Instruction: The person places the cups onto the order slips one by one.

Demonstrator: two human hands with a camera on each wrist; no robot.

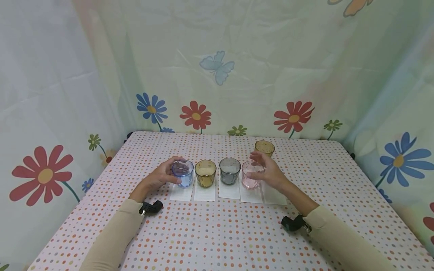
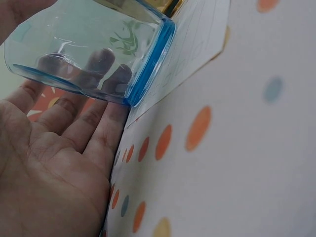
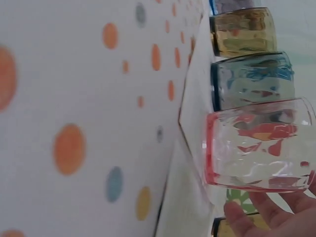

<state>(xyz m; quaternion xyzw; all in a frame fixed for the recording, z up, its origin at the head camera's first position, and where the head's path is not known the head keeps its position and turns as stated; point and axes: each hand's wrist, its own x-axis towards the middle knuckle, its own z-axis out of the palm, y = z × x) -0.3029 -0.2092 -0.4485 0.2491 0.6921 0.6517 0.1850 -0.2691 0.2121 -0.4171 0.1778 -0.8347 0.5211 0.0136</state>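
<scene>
A clear blue-tinted glass tumbler [image 1: 185,181] stands on a white paper slip, at the left end of a row. My left hand [image 1: 156,178] holds it, thumb on the near side and fingers curved behind; the fingers show through its wall in the left wrist view. At the row's right end, a pink-tinted tumbler [image 1: 251,184] is held by my right hand [image 1: 272,173], its thumb across the near side and fingers around the back near the rim. Between them stand an amber tumbler [image 1: 205,180] and a grey tumbler [image 1: 229,176].
Behind my right hand stands another amber tumbler [image 1: 266,146]. A white paper slip [image 1: 275,196] lies under my right wrist, beside the slips beneath the row. Polka-dot cloth [image 1: 210,233] covers the table; flowered curtains [image 1: 244,90] enclose its back and sides.
</scene>
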